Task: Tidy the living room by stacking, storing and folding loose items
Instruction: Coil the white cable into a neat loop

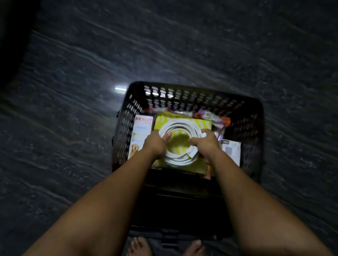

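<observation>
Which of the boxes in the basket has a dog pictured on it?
The white box standing against the basket's left wall, beside the left hand. It carries red lettering and a dog photo; the pale box on the right shows none.

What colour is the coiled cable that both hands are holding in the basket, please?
White; the coiled cable shows clearly in the head view.
</observation>
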### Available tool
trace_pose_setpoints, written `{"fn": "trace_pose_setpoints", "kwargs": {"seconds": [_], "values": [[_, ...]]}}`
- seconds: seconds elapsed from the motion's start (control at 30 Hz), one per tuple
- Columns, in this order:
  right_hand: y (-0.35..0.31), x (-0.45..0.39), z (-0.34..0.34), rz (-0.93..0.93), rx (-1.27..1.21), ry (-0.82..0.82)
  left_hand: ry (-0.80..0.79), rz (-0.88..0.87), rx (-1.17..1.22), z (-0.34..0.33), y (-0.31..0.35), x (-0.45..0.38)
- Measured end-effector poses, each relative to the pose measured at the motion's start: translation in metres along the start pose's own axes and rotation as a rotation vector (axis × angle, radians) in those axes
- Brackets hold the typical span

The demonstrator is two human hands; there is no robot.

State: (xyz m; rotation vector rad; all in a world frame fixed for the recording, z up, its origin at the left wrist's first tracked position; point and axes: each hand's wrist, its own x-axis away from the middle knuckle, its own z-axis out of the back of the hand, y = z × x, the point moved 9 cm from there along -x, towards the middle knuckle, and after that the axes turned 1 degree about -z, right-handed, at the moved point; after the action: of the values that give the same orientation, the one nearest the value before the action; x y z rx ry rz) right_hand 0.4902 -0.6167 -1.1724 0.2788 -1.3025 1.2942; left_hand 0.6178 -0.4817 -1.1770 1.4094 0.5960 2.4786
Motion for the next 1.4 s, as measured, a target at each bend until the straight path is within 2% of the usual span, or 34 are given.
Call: {"fn": "trace_pose_setpoints", "kwargs": {"seconds": [0.2, 0.3, 0.43, 0.5, 0.63, 0.7, 0.77, 0.83, 0.9, 0.97, 1.03, 1.1, 1.27, 1.4], "values": [[0.019, -0.043, -0.012, -0.034, 0.021, 0.015, 0.005, 0.024, -0.128, -0.015, -0.003, -0.036], [0.016, -0.041, -0.010, -0.043, 0.084, 0.066, 0.084, 0.046, -0.201, -0.010, 0.002, -0.030], [0.013, -0.018, -0.001, -0.044, 0.273, 0.159, 0.192, -0.059, -0.322, 0.003, 0.027, 0.005], [0.008, 0.008, 0.016, -0.003, 0.229, 0.273, 0.253, -0.095, -0.352, 0.017, 0.032, 0.030], [-0.003, 0.094, 0.072, 0.222, 0.288, 0.730, 0.581, -0.099, -0.448, 0.064, 0.024, 0.095], [0.022, 0.130, 0.092, 0.174, 0.265, 0.863, 0.720, -0.025, -0.356, 0.079, 0.001, 0.126], [0.058, 0.150, 0.106, 0.085, 0.161, 0.902, 0.755, 0.117, -0.198, 0.079, -0.035, 0.149], [0.098, 0.156, 0.112, -0.042, 0.047, 0.859, 0.727, 0.271, -0.048, 0.067, -0.073, 0.164], [0.143, 0.153, 0.109, -0.219, -0.051, 0.736, 0.649, 0.403, 0.136, 0.045, -0.116, 0.166], [0.171, 0.138, 0.097, -0.308, -0.156, 0.562, 0.522, 0.386, 0.278, 0.024, -0.141, 0.149], [0.188, 0.126, 0.081, -0.291, -0.262, 0.407, 0.511, 0.308, 0.402, 0.015, -0.155, 0.139], [0.200, 0.120, 0.073, -0.255, -0.345, 0.353, 0.513, 0.287, 0.459, 0.011, -0.168, 0.134], [0.222, 0.123, 0.073, -0.183, -0.208, 0.248, 0.457, 0.271, 0.417, 0.007, -0.174, 0.143], [0.223, 0.136, 0.078, -0.212, -0.181, 0.174, 0.344, 0.365, 0.445, 0.009, -0.197, 0.150]]}}
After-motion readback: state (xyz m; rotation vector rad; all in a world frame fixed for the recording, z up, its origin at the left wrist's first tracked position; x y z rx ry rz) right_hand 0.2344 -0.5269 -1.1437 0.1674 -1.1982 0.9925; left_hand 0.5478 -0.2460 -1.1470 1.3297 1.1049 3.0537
